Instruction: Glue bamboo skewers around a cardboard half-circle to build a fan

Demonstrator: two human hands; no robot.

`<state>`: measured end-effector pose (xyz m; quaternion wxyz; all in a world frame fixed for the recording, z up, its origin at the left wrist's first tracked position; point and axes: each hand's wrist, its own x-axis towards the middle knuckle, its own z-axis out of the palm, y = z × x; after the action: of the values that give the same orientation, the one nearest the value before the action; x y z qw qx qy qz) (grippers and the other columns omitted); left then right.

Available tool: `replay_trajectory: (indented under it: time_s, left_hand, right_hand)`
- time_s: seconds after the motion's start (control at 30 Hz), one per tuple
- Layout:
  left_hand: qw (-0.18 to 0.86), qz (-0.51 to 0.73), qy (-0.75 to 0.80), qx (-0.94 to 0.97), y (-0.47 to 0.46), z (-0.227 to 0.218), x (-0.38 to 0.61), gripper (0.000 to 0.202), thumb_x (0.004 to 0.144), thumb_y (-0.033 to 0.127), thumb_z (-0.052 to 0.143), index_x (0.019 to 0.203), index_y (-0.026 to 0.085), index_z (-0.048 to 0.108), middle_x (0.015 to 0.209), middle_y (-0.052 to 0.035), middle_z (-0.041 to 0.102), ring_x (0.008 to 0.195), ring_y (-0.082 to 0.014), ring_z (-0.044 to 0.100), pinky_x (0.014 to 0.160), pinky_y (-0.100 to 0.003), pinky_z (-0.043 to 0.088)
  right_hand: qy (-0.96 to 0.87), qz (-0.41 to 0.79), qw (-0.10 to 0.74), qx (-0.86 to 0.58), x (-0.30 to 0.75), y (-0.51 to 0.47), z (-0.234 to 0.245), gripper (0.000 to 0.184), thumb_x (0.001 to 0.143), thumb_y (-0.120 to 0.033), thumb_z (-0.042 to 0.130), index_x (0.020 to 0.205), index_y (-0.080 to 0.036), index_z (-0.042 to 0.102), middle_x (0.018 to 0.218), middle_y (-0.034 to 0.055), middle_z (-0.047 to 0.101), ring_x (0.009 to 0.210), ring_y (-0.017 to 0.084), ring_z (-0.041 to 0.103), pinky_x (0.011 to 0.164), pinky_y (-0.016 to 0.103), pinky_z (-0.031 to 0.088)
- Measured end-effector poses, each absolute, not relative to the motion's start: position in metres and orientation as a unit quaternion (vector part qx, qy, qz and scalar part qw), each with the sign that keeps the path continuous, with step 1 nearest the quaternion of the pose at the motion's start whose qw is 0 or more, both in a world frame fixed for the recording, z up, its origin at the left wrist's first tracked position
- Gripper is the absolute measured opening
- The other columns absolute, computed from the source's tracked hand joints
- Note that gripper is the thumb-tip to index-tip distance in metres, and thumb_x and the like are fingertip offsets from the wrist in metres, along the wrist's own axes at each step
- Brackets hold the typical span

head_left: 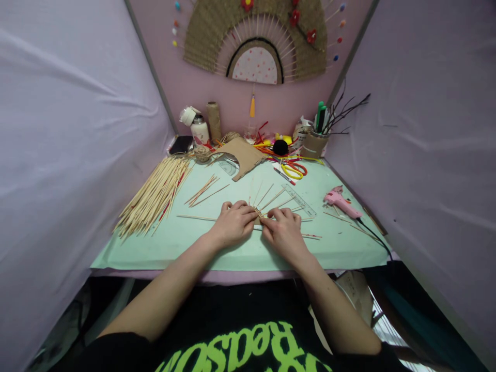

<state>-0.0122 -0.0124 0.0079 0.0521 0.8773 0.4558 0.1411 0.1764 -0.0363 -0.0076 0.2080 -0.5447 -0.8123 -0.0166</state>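
My left hand (235,223) rests at the middle of the table, fingers together and pressing on a small brown cardboard piece (257,221). From that piece thin wooden sticks (273,198) spread out like a fan, away from me and to the right. My right hand (285,230) is closed at the right side of the cardboard, thumb and forefinger pinching the inner end of a stick. Another stick (196,217) sticks out to the left of my left hand. Both hands partly cover the cardboard.
A large pile of sticks (153,196) lies left, with a few loose ones (202,191) nearer. A clear ruler (299,200) lies behind the fan. Right is a pink glue gun (343,202) with a cord. Behind are cut cardboard (246,155), scissors (291,171) and a stick-filled container (313,144).
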Motion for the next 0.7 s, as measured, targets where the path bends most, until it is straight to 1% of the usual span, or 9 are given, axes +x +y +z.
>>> replay_trajectory:
  time_s: [0.2,0.43,0.5,0.6,0.7]
  left_hand:
    - [0.046,0.139,0.453,0.88,-0.012,0.008,-0.013,0.033,0.097,0.03,0.046,0.121,0.03,0.068,0.13,-0.0038,0.067,0.122,-0.026,0.049,0.092,-0.045,0.03]
    - [0.048,0.138,0.451,0.88,-0.012,0.009,-0.012,0.031,0.097,0.031,0.047,0.118,0.029,0.07,0.128,-0.0038,0.067,0.122,-0.026,0.049,0.092,-0.045,0.031]
    - [0.05,0.136,0.449,0.882,-0.011,0.009,-0.012,0.032,0.097,0.031,0.046,0.118,0.029,0.07,0.128,-0.0042,0.067,0.121,-0.0257,0.049,0.092,-0.045,0.031]
    - [0.054,0.136,0.448,0.882,-0.011,0.008,-0.012,0.034,0.097,0.032,0.045,0.122,0.029,0.068,0.128,-0.0048,0.067,0.121,-0.0257,0.049,0.091,-0.045,0.031]
    - [0.055,0.138,0.451,0.88,-0.01,0.007,-0.012,0.035,0.097,0.032,0.045,0.124,0.029,0.067,0.129,-0.0052,0.067,0.121,-0.0263,0.049,0.091,-0.044,0.03]
  right_hand:
    - [-0.808,-0.016,0.21,-0.55,0.177,-0.037,-0.008,0.018,0.089,-0.024,0.06,0.096,-0.027,0.076,0.11,0.0057,0.066,0.103,0.023,0.044,0.086,0.039,0.024]
    - [-0.806,-0.01,0.207,-0.555,0.177,-0.036,-0.006,0.02,0.089,-0.025,0.06,0.099,-0.029,0.077,0.112,0.006,0.065,0.105,0.024,0.043,0.086,0.039,0.025]
    - [-0.804,-0.003,0.216,-0.554,0.181,-0.037,-0.004,0.022,0.089,-0.026,0.06,0.102,-0.03,0.077,0.115,0.0061,0.065,0.106,0.025,0.043,0.085,0.039,0.025]
    - [-0.793,-0.001,0.241,-0.56,0.189,-0.038,-0.001,0.025,0.089,-0.025,0.059,0.108,-0.03,0.076,0.116,0.0068,0.065,0.106,0.025,0.043,0.086,0.039,0.025]
    - [-0.787,-0.003,0.254,-0.562,0.195,-0.041,0.0,0.025,0.089,-0.024,0.06,0.106,-0.03,0.077,0.115,0.007,0.066,0.106,0.026,0.043,0.087,0.04,0.025]
